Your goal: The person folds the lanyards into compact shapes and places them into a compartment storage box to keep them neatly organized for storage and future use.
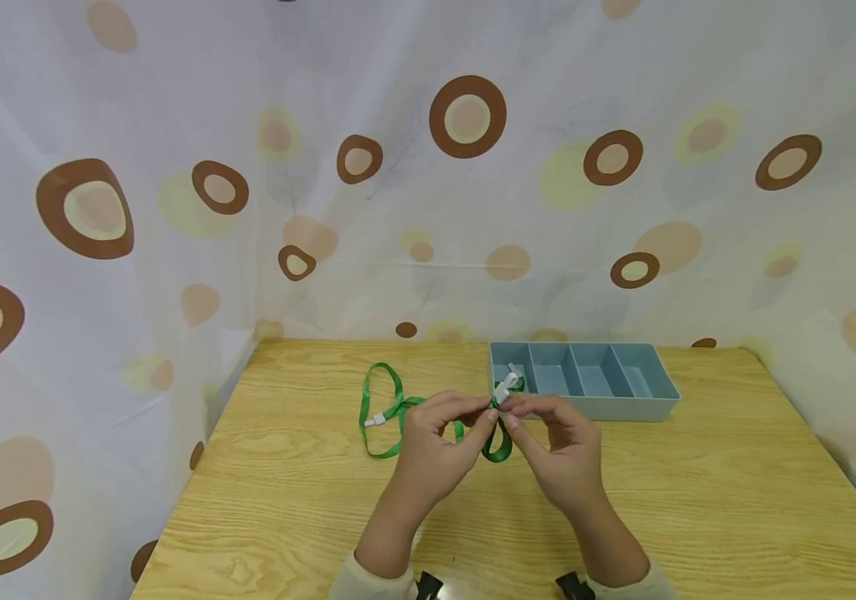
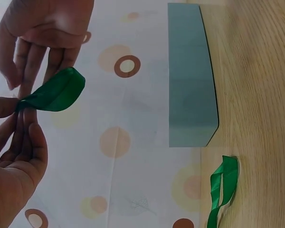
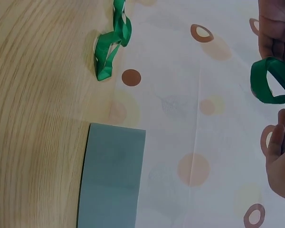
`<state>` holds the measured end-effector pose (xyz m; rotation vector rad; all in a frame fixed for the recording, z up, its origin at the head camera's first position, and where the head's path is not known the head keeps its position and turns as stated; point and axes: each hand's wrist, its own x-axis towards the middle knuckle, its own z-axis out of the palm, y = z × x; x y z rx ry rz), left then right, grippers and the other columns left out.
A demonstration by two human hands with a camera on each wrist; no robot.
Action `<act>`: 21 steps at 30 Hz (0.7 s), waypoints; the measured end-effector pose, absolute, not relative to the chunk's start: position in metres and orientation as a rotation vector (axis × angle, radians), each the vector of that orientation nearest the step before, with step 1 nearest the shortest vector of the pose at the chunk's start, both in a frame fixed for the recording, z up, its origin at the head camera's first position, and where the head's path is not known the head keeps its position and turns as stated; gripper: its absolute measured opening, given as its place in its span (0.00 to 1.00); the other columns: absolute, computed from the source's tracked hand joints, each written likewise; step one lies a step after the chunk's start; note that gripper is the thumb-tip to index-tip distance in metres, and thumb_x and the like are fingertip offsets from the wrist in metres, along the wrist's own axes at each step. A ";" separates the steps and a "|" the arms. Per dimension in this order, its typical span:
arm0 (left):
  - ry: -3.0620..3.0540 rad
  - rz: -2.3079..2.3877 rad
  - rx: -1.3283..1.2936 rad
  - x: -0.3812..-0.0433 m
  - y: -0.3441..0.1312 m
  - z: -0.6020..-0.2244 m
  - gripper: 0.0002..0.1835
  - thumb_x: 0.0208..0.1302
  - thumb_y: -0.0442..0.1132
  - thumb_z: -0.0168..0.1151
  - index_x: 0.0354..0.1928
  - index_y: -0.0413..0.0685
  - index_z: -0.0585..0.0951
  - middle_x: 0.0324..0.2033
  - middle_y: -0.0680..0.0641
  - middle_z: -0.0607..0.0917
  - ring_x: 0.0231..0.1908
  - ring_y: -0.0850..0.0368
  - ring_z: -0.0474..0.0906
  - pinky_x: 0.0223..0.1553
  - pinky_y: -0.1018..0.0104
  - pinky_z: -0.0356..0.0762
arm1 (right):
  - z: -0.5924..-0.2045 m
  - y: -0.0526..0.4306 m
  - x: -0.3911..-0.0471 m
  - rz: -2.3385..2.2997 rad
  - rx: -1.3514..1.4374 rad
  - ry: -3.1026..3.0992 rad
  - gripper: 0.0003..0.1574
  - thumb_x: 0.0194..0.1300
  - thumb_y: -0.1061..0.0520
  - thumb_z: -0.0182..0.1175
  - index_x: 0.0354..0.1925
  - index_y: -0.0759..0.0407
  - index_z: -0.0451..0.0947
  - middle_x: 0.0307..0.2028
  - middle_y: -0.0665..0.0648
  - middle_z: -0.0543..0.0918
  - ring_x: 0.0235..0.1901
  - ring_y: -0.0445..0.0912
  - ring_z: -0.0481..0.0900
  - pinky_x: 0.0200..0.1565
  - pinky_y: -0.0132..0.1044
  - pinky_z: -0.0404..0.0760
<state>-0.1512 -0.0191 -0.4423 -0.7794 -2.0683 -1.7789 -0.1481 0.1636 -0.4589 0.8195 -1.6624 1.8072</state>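
Near the middle of the head view, a folded green lanyard point(image 1: 498, 454) hangs in a small loop under its white plastic clip point(image 1: 504, 387). My left hand point(image 1: 435, 442) pinches it just below the clip with thumb and fingertips. From the other side, my right hand point(image 1: 563, 450) holds the same spot between thumb and index finger. In the left wrist view the loop of ribbon point(image 2: 61, 92) sticks out from between the hands. The right wrist view shows the loop point(image 3: 263, 80) too, with the pinch itself cut off by the frame edge.
Left of the hands, a second green lanyard point(image 1: 365, 408) with a white clip lies loosely spread on the wooden table point(image 1: 285, 500). Behind the hands stands a blue-grey divided box point(image 1: 623, 408). Its leftmost compartment contains a green ribbon with a pale clip point(image 1: 519, 383). A patterned curtain surrounds the table.
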 end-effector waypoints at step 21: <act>-2.083 -1.724 -0.711 -0.151 -0.015 -0.441 0.10 0.77 0.40 0.65 0.48 0.43 0.91 0.40 0.47 0.92 0.42 0.57 0.89 0.47 0.64 0.89 | -0.459 0.160 -0.149 1.796 0.856 -1.645 0.16 0.58 0.87 0.62 0.44 0.81 0.78 0.46 0.55 0.90 0.50 0.43 0.90 0.56 0.31 0.87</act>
